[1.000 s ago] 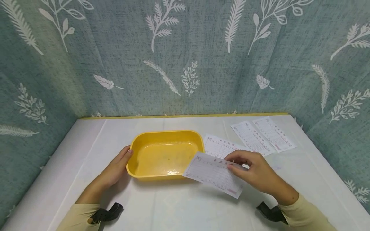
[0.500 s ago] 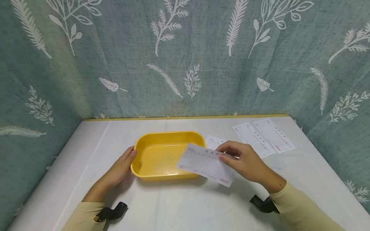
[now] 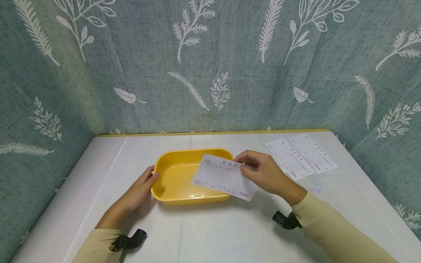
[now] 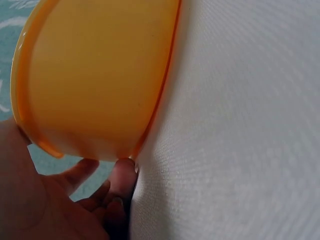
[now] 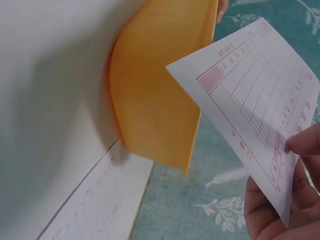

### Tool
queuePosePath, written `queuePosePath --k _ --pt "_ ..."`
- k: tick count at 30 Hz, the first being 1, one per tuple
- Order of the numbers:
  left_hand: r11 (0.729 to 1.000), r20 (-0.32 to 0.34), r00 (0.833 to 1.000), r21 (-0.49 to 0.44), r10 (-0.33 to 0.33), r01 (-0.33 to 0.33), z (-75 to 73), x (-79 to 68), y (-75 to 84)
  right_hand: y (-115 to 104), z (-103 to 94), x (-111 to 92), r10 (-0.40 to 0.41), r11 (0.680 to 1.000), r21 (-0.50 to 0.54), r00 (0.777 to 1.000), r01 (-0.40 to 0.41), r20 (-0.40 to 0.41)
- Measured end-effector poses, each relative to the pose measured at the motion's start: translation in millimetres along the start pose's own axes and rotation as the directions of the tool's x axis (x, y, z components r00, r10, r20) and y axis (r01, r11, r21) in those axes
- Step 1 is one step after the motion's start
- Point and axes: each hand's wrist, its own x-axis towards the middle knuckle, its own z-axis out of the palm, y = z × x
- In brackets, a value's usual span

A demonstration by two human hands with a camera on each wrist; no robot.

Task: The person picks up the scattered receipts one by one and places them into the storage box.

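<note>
Right hand [image 3: 264,173]: pinching one printed slip [image 3: 218,175], thumb on the upper face, fingers behind. Pinch sits at one end of the slip; the rest sticks out to the left of the fingertips, over the right part of the tub [image 3: 174,179]. Slip is tilted, and its near corner, below and left of the pinch, pokes out past the tub's near rim. Can't tell if paper touches the rim. Print is reddish: title, ruled grid, small pink box at a corner.

Left hand [image 3: 138,191]: holding the tub's left end, thumb over the rim, other fingers low against the outer wall. Tub is yellow, rounded corners, open side up; it runs rightward from this grip almost to the right hand.

Beyond and to the right of the right hand's pinch: two more slips, one nearer [image 3: 289,159], one farther [image 3: 314,152], side by side, flat on the white tabletop [image 3: 204,230]. Another loose slip [image 5: 100,192] shows in the right wrist view, on the tabletop by the tub's right end; contact with the tub unclear.

Behind both hands: green curtain [image 3: 144,47], white leaf print. Below each hand, beige sleeve and a black wrist mount, e.g. right one [image 3: 287,221].
</note>
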Motion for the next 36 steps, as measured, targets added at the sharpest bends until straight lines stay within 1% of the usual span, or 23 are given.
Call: queuePosePath --k 7,14,19,24,29,36 --pt "1.0 -0.006 1.0 0.003 0.006 -0.006 -2.4 -2.2 0.4 -6.1 9.0 15.4 -0.013 1.0 0.028 1.0 0.013 0.012" --pt "0.999 -0.004 1.0 0.04 -0.024 0.025 -1.7 -2.6 -0.1 -4.3 19.3 28.9 0.014 1.0 -0.012 0.998 -0.013 0.054" --pt "0.997 -0.007 0.999 0.055 -0.047 0.047 -1.0 -0.8 0.3 -2.2 24.0 37.3 0.035 0.999 -0.043 0.998 -0.033 0.06" --pt "0.995 -0.005 0.997 0.061 -0.075 0.075 -1.9 -0.9 1.7 -0.6 30.1 45.3 0.063 0.997 -0.049 0.995 -0.06 0.077" --pt "0.994 -0.002 0.996 0.067 -0.091 0.091 -1.6 -0.1 2.1 1.6 37.3 50.6 0.073 0.996 -0.053 0.991 -0.067 0.11" --pt "0.994 -0.004 0.997 0.071 -0.083 0.083 -3.1 0.6 0.5 1.9 45.6 57.7 0.101 0.993 -0.074 0.986 -0.091 0.135"
